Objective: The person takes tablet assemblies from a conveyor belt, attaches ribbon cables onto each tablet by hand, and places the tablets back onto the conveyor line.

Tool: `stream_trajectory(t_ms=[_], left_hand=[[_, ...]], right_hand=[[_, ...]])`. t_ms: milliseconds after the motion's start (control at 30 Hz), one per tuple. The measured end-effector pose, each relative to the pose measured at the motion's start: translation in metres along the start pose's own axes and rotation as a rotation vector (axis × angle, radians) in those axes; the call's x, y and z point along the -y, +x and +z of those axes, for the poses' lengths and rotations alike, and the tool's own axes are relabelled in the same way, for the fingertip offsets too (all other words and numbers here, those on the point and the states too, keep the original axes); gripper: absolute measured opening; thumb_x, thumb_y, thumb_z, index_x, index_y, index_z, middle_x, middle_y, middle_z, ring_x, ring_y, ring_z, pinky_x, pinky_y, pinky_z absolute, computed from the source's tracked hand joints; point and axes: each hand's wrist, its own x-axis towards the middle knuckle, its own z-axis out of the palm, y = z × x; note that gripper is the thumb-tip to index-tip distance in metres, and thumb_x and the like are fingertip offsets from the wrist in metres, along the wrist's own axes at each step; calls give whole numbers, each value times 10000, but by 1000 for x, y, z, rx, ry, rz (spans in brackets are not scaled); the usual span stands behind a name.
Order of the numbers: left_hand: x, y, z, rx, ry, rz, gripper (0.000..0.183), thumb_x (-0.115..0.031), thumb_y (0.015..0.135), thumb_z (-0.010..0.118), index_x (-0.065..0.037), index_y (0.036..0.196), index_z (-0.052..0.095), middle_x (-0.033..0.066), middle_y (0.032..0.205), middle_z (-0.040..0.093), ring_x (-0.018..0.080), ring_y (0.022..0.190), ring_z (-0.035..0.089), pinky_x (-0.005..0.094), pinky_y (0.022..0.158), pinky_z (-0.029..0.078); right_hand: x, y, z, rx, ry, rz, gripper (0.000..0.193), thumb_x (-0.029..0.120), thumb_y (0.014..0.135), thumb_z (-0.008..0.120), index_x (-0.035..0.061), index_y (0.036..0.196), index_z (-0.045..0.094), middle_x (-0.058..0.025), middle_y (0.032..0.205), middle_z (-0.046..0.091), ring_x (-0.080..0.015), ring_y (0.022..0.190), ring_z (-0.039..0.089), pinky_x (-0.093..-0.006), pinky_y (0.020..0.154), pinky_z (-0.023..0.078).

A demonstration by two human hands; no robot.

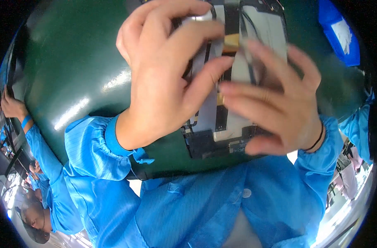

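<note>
Stretching lengthwise away from the blue coat (188,206), the opened tablet (239,71) lies on the green table (93,49), right beneath both: left hand (161,78) half-curled, grip hidden, can't tell; right hand (285,103) blurred, fingers spread, both equally near the dark middle strip (232,18).

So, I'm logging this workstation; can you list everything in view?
Open device: 1, black with pale panels, upper centre
Table: 1, green, under device
Bin: 1, blue, upper right
Papery contents: count unclear, white, inside bin
Co-worker: 1, blue sleeve, left edge
Other people: count unclear, mixed colours, both edges
Wristband: 1, black, right wrist
Strap: 1, blue, left cuff
Smock: 1, blue, lower centre
Left hand: 1, bare, over device's left
Right hand: 1, bare, blurred, over device's right
</note>
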Motion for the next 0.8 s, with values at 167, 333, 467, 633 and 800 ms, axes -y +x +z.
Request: stream_trajectory(t_ms=[167,333,467,633,800], left_hand=[[-11,10,4,58,-48,-162,569,-62,726,703,9,1251,495,177,1271,484,341,1209,412,423,1057,268],[-10,4,-1,-81,-38,-79,431,-66,722,704,-32,1136,589,158,1214,529,323,1188,431,417,1040,279],[11,-5,-9,-14,108,182,269,-139,669,797,-109,923,712,90,1160,603,259,1182,468,401,1013,303],[5,-11,-8,11,-96,383,232,-143,648,815,-138,864,732,16,1001,666,239,1006,574,403,978,319],[-2,-30,-5,-228,113,660,254,-206,577,785,-283,814,734,-95,839,614,149,863,559,402,1019,288]], right_hand=[[-7,6,-19,-5,-165,148,442,460,959,429,105,1060,674,-57,1225,641,-350,1274,474,-486,1076,215],[-4,4,-16,-199,-241,347,355,411,898,542,114,1032,684,-94,1339,581,-374,1382,339,-494,1112,150],[26,1,13,-204,3,459,195,182,759,694,108,939,681,-127,1364,552,-406,1400,282,-464,1121,159],[33,-2,26,-336,125,463,95,52,728,686,95,810,665,-119,1327,579,-398,1393,299,-468,1118,177],[35,-3,24,-357,237,442,119,40,759,636,88,862,671,-93,1141,674,-339,1329,416,-467,1122,173]])
